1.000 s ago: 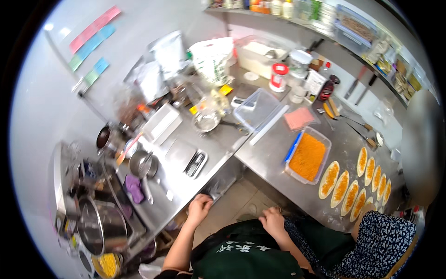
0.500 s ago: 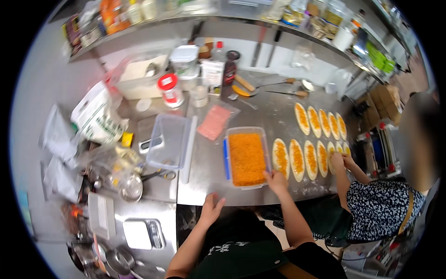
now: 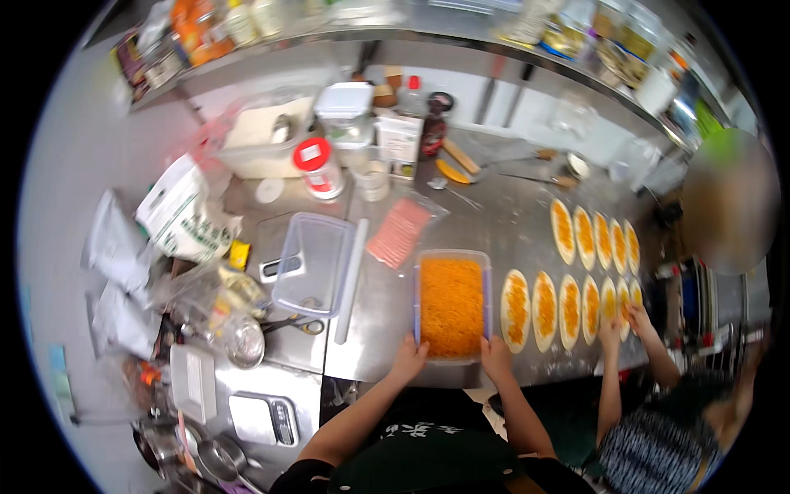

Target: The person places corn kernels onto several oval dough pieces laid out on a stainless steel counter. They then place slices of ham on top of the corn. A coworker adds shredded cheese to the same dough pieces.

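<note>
A clear rectangular plastic container (image 3: 453, 254) filled with fine orange crumbs or floss (image 3: 452, 305) is between my hands, near the table's front edge. My left hand (image 3: 409, 360) grips its near left corner, and my right hand (image 3: 496, 360) its near right corner. I cannot tell whether its base touches the table. To its right lie oval pale dough pieces (image 3: 516, 311) in two rows, each with an orange strip along the middle. A co-worker's hands (image 3: 623, 321) are at the right end of the nearer row.
A pack of pink sliced meat (image 3: 399, 230) lies behind the container. Left of it are a rolling pin (image 3: 352, 280), an empty clear box (image 3: 313, 263), scissors (image 3: 306, 324) and a kitchen scale (image 3: 263, 418). Tubs, a red-lidded jar (image 3: 318, 169) and bottles stand at the back under a shelf (image 3: 329, 45).
My left hand has come up from the table's front edge to the container's near left corner. The right hand stays at the right corner. The blue edge at the container's left no longer shows clearly.
</note>
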`<state>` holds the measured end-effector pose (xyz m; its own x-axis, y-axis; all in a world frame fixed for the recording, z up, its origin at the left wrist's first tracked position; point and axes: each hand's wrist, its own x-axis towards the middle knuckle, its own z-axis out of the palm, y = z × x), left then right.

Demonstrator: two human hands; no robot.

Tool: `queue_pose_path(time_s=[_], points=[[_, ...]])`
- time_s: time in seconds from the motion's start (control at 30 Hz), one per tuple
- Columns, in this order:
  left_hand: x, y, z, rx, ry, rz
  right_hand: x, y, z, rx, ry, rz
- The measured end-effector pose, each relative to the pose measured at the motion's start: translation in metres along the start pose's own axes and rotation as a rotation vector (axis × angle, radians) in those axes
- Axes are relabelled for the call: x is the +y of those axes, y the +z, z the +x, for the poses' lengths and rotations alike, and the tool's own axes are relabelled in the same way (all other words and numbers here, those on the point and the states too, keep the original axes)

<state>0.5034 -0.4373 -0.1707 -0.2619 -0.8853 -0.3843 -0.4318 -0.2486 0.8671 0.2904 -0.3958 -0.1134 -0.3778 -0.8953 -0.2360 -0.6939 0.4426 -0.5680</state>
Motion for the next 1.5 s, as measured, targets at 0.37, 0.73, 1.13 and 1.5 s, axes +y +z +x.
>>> queue_pose_path(time_s=[0.37,0.73,1.13,1.5], points=[[0.017,-0.04,-0.034,0.31,0.098,-0.269,-0.078,-0.03,0.024,-0.068,-0.346,0.112],[-0.007,-0.156,-0.07,0.567,-0.254,-0.495,-0.068,0.101,0.133,-0.247,-0.077,0.554],[0.009,-0.171,-0.09,0.43,-0.185,-0.603,-0.142,0.096,0.225,0.044,0.362,0.408],[0.008,-0.171,-0.065,0.379,-0.267,-0.526,-0.109,0.127,0.25,0.177,0.102,0.769]])
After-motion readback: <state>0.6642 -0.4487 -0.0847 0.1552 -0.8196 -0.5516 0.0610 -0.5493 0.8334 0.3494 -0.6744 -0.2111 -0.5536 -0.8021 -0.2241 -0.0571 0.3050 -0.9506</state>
